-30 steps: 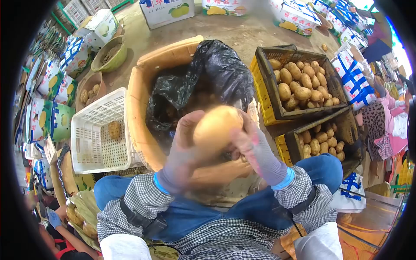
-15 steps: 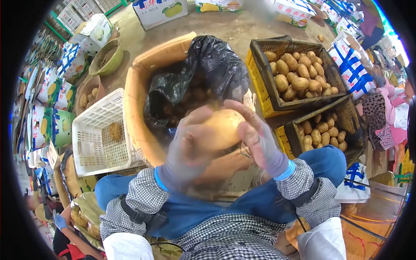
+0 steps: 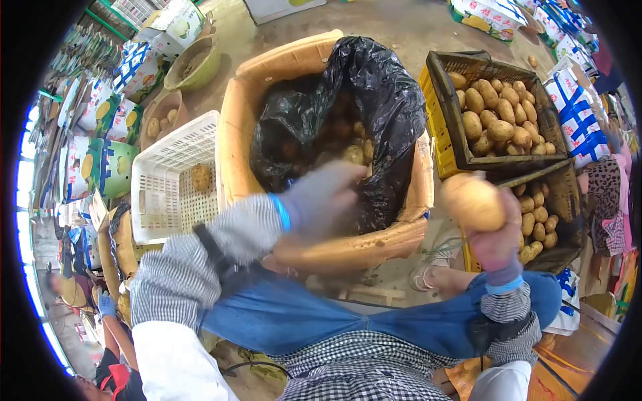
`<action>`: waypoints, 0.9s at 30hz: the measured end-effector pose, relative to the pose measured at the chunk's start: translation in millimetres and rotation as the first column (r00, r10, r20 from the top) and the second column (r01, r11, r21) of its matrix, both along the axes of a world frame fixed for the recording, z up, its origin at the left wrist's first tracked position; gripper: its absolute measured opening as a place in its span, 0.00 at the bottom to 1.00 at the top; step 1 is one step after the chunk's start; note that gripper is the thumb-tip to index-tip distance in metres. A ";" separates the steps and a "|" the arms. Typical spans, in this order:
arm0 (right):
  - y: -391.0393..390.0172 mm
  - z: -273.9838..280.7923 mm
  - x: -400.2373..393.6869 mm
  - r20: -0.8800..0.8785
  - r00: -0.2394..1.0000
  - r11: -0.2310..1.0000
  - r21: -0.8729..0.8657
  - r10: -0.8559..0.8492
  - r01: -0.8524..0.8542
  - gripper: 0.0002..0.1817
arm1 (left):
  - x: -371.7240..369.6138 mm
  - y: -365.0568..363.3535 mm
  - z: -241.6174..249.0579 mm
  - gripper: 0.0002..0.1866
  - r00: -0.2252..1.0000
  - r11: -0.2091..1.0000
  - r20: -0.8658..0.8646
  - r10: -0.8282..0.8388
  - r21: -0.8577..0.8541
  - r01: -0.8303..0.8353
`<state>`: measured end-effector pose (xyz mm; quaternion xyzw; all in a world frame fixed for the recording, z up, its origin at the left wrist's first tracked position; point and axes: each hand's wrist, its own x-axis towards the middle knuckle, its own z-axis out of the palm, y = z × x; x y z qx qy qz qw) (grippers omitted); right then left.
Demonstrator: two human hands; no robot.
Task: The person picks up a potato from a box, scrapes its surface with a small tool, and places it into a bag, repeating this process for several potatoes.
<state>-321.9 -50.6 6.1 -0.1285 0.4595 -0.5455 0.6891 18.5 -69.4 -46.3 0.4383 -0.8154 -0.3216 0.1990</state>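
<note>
My right hand (image 3: 498,242) grips a large pale potato (image 3: 471,200) from below, in front of the two yellow crates on the right. Gloved and smeared by motion, my left hand (image 3: 328,194) reaches over the wide orange-tan box (image 3: 235,144); its fingers are too blurred to read. A black plastic bag (image 3: 394,87) lines that box and drapes over its far right side. Potatoes (image 3: 354,154) lie inside the bag, just beyond my left fingertips.
One brownish potato (image 3: 200,177) lies in a white plastic basket (image 3: 144,207) at left. At right, a yellow crate (image 3: 438,134) and a lower crate (image 3: 568,194) hold several potatoes. Printed cartons (image 3: 114,164) stand around. Another person's blue-gloved hand (image 3: 106,304) shows at lower left.
My hands have separated. The right one has carried the large potato rightward towards the crates, while the left has let go and moved over the lined box. The view has shifted.
</note>
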 end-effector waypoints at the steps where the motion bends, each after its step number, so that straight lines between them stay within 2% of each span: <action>1: -4.5 -3.0 -27.0 0.015 0.999 0.999 -0.005 -0.043 0.043 0.25 | 23.5 -22.3 -28.6 0.23 0.961 0.999 0.276 0.023 0.019 -0.029; 2: -9.1 -5.8 -54.1 0.029 0.996 0.996 -0.010 -0.085 0.085 0.22 | 40.7 -32.0 -39.0 0.22 0.910 0.992 0.396 0.124 -0.043 -0.116; 3: -8.8 -12.5 -70.9 0.017 0.968 0.968 -0.030 -0.250 0.251 0.19 | 42.8 -52.2 -23.8 0.23 0.778 0.963 0.628 0.023 0.195 -0.186; 4: -11.3 -24.2 -97.7 0.076 0.882 0.885 0.040 -0.465 0.463 0.17 | 75.7 -67.9 -76.9 0.23 0.693 0.972 0.718 0.067 0.110 -0.208; 5: -9.4 -45.0 -134.2 0.061 0.823 0.826 0.055 -0.564 0.562 0.18 | 90.9 -76.4 -93.4 0.23 0.636 0.974 0.768 0.072 0.084 -0.211; 6: -1.6 -71.8 -181.0 0.004 0.775 0.774 0.054 -0.632 0.631 0.18 | 101.7 -85.8 -106.6 0.23 0.578 0.977 0.812 0.075 0.056 -0.205; 7: 9.2 -99.2 -225.0 -0.068 0.729 0.728 0.047 -0.681 0.684 0.18 | 112.8 -96.3 -128.7 0.24 0.468 0.968 0.880 0.075 0.048 -0.245; 8: 24.4 -119.5 -258.9 -0.135 0.694 0.695 0.051 -0.707 0.717 0.18 | 136.1 -107.1 -168.7 0.24 0.418 0.967 0.904 0.093 0.018 -0.252; 9: 33.5 -127.4 -271.7 -0.210 0.675 0.683 0.043 -0.707 0.729 0.17 | 128.0 -107.4 -163.5 0.23 0.411 0.946 0.906 0.098 0.043 -0.321; 10: 42.6 -134.9 -283.8 -0.285 0.652 0.671 0.038 -0.703 0.740 0.17 | 142.0 -113.9 -184.9 0.26 0.425 0.927 0.899 0.101 0.070 -0.369; 11: 29.5 -107.7 -260.8 -0.123 0.601 0.579 0.173 -0.790 0.797 0.18 | 156.2 -120.1 -206.6 0.29 0.438 0.904 0.892 0.107 0.096 -0.416; 13: 1.8 -62.1 -206.9 0.041 0.602 0.595 0.219 -0.797 0.773 0.19 | 159.3 -121.4 -201.1 0.34 0.501 0.931 0.860 0.095 0.102 -0.351; 14: -7.4 -46.0 -179.1 0.035 0.687 0.685 0.128 -0.726 0.717 0.19 | 154.6 -118.5 -190.7 0.36 0.538 0.937 0.838 0.092 0.110 -0.333; 16: -19.6 -18.9 -124.6 -0.017 0.841 0.841 -0.045 -0.541 0.540 0.21 | 115.2 -109.7 -114.3 0.37 0.628 0.927 0.769 0.121 0.139 -0.349; 18: -26.7 7.0 -70.3 -0.121 0.932 0.933 -0.159 -0.343 0.323 0.21 | 111.9 -109.2 -93.8 0.40 0.839 0.869 0.498 0.217 0.293 -0.399; 20: -27.6 32.1 -20.0 -0.250 0.955 0.972 -0.206 -0.161 0.110 0.22 | 76.2 -91.8 -31.9 0.40 0.917 0.807 0.231 0.325 0.439 -0.396; 21: -25.0 38.1 -1.5 -0.327 0.943 0.977 -0.215 -0.063 -0.010 0.22 | 64.5 -81.3 -12.6 0.40 0.931 0.781 -0.039 0.362 0.558 -0.280; 22: -21.0 43.6 14.5 -0.405 0.914 0.967 -0.217 0.031 -0.130 0.23 | 53.2 -70.0 4.2 0.41 0.864 0.762 -0.304 0.401 0.634 -0.131; 23: -17.4 50.5 30.7 -0.484 0.867 0.945 -0.212 0.119 -0.248 0.23 | 38.9 -58.9 21.4 0.41 0.858 0.819 -0.367 0.359 0.565 -0.102; 25: -14.2 72.0 65.1 -0.420 0.840 0.910 -0.074 0.343 -0.409 0.25 | 12.5 -32.5 55.8 0.42 0.742 0.764 -0.520 0.423 0.645 0.017; 26: -11.3 60.0 75.3 -0.519 0.760 0.837 -0.142 0.392 -0.529 0.28 | 1.7 -20.6 70.9 0.43 0.720 0.756 -0.539 0.437 0.654 0.031; 27: -7.9 45.9 88.3 -0.513 0.753 0.786 -0.219 0.412 -0.579 0.32 | -7.9 -9.4 84.5 0.44 0.698 0.746 -0.557 0.450 0.664 0.048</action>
